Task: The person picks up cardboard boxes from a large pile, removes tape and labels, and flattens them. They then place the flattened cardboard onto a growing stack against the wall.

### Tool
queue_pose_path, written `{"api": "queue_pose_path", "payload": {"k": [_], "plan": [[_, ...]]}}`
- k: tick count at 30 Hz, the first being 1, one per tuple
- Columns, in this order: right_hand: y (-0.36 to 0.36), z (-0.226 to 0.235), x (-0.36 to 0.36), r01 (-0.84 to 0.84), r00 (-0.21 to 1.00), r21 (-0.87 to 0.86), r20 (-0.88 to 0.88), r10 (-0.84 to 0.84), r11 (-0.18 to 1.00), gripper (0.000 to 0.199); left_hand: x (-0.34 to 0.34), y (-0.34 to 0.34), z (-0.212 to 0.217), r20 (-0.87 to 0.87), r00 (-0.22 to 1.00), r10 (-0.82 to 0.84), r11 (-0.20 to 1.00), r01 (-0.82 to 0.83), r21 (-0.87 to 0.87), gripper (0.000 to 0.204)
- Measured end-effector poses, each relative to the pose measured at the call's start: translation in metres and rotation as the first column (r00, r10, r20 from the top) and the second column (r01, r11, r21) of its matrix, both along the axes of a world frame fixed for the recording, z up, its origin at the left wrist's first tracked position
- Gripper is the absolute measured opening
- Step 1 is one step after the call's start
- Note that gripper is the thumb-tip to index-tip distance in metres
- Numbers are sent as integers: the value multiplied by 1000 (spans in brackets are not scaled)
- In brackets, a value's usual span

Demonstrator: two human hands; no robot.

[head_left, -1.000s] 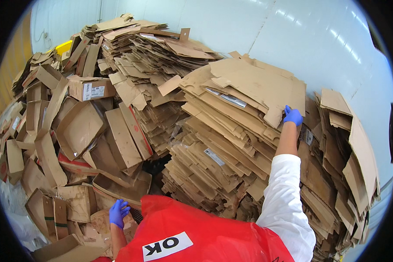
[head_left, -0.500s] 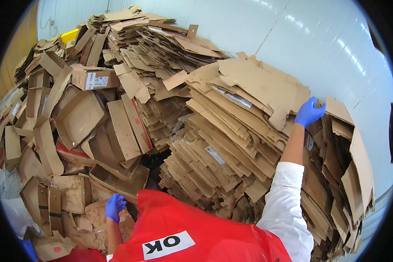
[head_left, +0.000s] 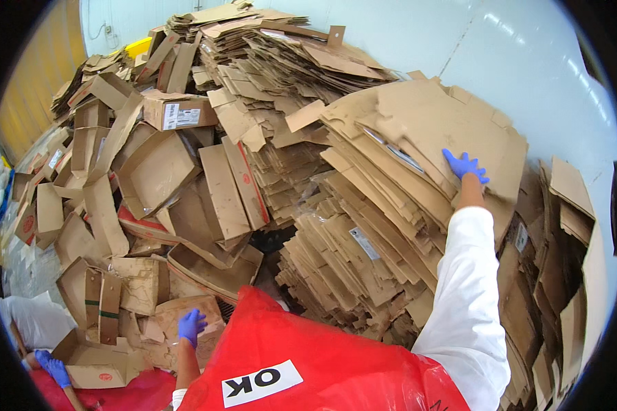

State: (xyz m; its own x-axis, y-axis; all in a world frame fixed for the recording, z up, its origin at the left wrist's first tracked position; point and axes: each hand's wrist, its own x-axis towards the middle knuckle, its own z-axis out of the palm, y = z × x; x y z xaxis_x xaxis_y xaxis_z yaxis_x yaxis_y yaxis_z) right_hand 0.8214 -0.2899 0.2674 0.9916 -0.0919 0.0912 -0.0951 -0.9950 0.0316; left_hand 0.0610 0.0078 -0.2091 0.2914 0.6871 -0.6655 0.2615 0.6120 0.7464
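Palm of right hand (head_left: 465,166) hidden against cardboard sheet (head_left: 432,120).

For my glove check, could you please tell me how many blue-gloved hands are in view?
3. The right hand rests on the top sheet of the flattened cardboard stack. The left hand hangs beside the red bag. Another person's gloved hand is lower left. Others may be hidden.

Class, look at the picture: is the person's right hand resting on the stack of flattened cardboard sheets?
Yes. The right hand, in a blue glove, lies flat on the top sheet of the stack of flattened cardboard with the arm stretched out to it.
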Motion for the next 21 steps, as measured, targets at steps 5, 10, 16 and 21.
{"api": "queue_pose_path", "payload": {"k": [5, 10, 16, 21], "plan": [[22, -8, -3, 4, 999, -2, -51, -4, 1000, 106, -128, -51, -104, -367, 929, 40, 989, -90, -119, 39], [-10, -24, 35, -131, 989, -2, -65, 131, 991, 102, -215, -162, -158, -554, 828, 86, 913, -288, -288, 37], [28, -41, 116, -503, 859, 131, 183, 477, 855, 82, -228, -223, -195, -642, 766, -27, 938, -202, -281, 54], [145, -59, -68, -874, 468, 263, 680, 564, 408, 49, -185, -204, -186, -593, 805, 1, 998, -42, -54, 58]]}}
